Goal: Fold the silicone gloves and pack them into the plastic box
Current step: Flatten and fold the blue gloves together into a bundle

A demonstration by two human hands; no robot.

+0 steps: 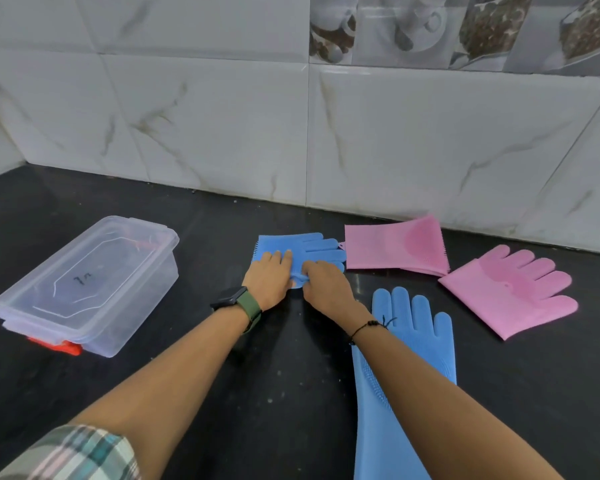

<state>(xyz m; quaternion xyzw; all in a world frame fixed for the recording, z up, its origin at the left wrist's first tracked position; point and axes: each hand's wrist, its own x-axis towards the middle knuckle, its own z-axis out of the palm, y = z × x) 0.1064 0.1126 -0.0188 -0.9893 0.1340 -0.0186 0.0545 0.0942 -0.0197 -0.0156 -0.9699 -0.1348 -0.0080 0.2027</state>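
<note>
The clear rectangular plastic box [94, 289] with its lid on and an orange-red latch sits at nine o'clock on the black stone counter [264, 393]; its contents are unclear. At centre, the left hand [269, 278] presses flat, fingers straight, on a folded blue silicone glove [305, 247]. The right hand [326, 284] pinches that glove's near edge. An unfolded blue glove [413, 341] lies at five o'clock, two folded pink gloves [395, 247] [513, 292] at two and three o'clock.

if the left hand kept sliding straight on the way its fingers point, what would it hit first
The left hand presses the folded blue glove, fingers aimed away at the wall. Past the glove's far edge only bare black counter shows, so the tiled wall probably comes first, though depth is hard to judge.
</note>
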